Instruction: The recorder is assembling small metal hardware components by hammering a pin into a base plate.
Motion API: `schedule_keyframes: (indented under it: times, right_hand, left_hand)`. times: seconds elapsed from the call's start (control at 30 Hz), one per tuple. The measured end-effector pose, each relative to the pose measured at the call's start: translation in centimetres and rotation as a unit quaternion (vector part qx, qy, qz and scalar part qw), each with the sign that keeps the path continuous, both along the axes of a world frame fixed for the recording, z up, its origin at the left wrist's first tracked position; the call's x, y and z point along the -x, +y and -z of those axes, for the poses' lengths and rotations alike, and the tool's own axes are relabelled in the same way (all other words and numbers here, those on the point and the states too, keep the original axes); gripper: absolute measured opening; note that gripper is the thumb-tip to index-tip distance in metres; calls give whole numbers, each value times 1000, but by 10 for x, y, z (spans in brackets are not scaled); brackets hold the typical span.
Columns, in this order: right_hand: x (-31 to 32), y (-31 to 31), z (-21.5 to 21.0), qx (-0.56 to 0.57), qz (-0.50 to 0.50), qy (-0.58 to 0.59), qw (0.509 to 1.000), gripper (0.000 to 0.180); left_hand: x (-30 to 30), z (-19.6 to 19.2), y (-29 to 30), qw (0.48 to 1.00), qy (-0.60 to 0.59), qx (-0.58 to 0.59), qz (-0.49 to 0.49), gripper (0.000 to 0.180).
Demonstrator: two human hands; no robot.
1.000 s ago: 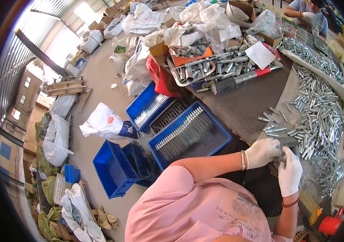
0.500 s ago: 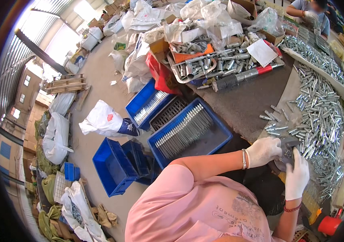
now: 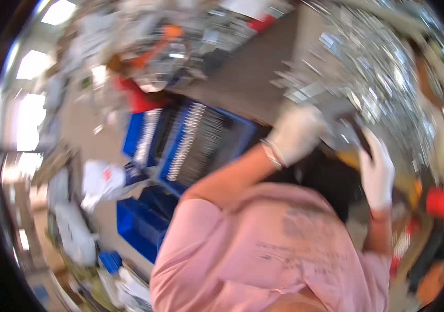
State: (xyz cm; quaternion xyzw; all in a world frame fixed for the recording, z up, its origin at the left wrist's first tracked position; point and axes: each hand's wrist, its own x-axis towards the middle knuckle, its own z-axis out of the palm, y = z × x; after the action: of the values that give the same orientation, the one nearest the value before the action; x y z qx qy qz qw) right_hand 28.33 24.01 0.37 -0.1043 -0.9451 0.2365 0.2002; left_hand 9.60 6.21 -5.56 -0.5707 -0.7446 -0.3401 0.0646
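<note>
Motion smears the whole view. My left hand, in a white glove, is over the near edge of the work table, beside a dark grey piece; its fingers are too blurred to read. To its right my right hand, gloved too, has its fingers closed against a dark narrow strip, whose kind I cannot make out. Between the hands lies a greyish shiny patch, too smeared to name. Just beyond them spreads a heap of shiny metal tubular parts.
Left of my arm, a blue crate holds rows of metal rods. Another blue bin stands nearer, by a white sack. Plastic bags and metal parts crowd the far left of the table. A red object is at right.
The whole view has swung and blurred. My hands are farther apart than before, and a dark strip now shows at my right fingers.
</note>
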Motion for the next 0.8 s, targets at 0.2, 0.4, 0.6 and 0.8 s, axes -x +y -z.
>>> schedule_keyframes:
  times: [0.2,0.4,0.6,0.8]
  right_hand:
    - [-16,-5,1,-15,7,-34,999,50]
    - [-26,-13,6,-32,-1,56,998,49]
    - [-24,-13,4,-6,-9,-87,996,46]
    - [1,11,27,-61,22,-33,997,34]
  left_hand:
    - [4,12,3,994,-68,-80,4,17]
    - [-8,4,2,989,-110,-97,8,21]
    - [-8,0,-1,992,-102,-78,-4,21]
    - [-5,-5,-5,985,-158,-69,15,15]
